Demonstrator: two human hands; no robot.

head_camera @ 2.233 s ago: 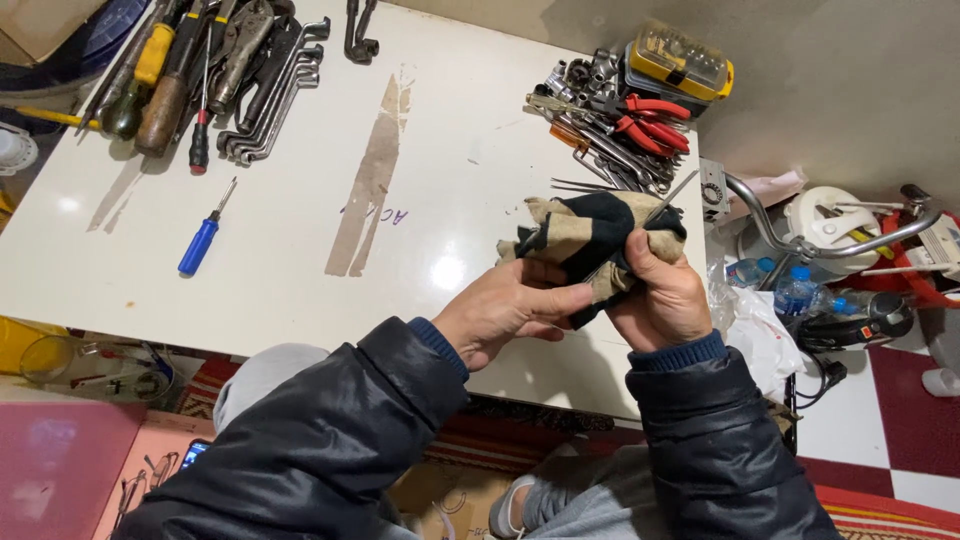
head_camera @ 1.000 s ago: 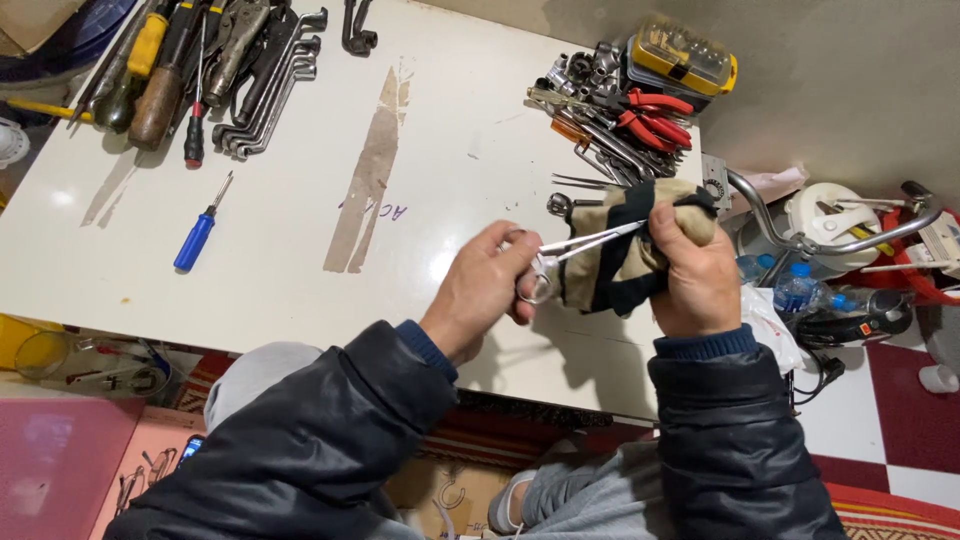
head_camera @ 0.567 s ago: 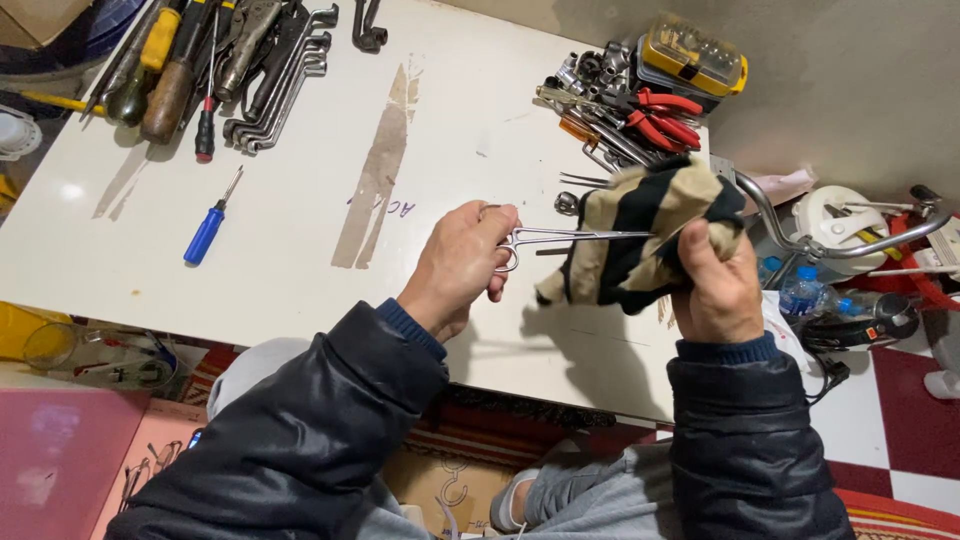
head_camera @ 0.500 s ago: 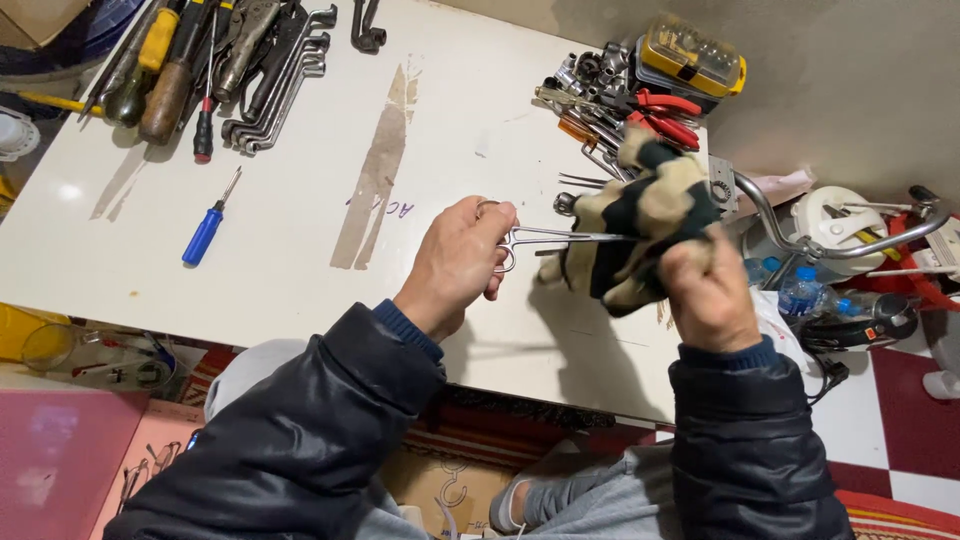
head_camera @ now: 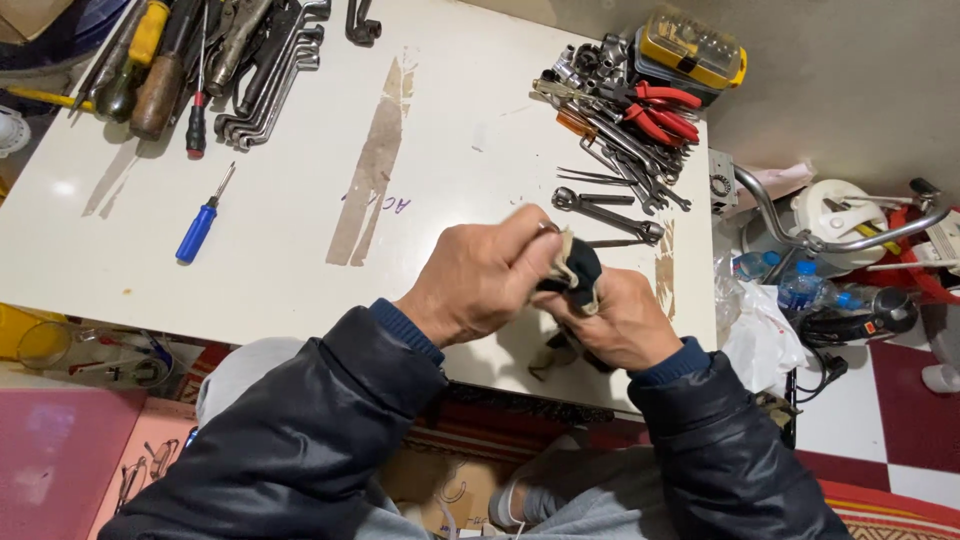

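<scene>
**Cloth bunched between two hands over the desk edge**

Cloth (head_camera: 578,272), dark with a tan edge, sits bunched between both hands above the near edge of the white desk (head_camera: 300,270). The left hand (head_camera: 480,280) closes its grip over the top of it; the right hand (head_camera: 620,325) clamps it from below, a tail hanging under. Whether anything lies wrapped inside is hidden. Wiping well likely calls for firm pressure and turning to a clean fold. A wrench (head_camera: 605,212) lies just beyond, a blue screwdriver (head_camera: 200,222) well apart.
</scene>
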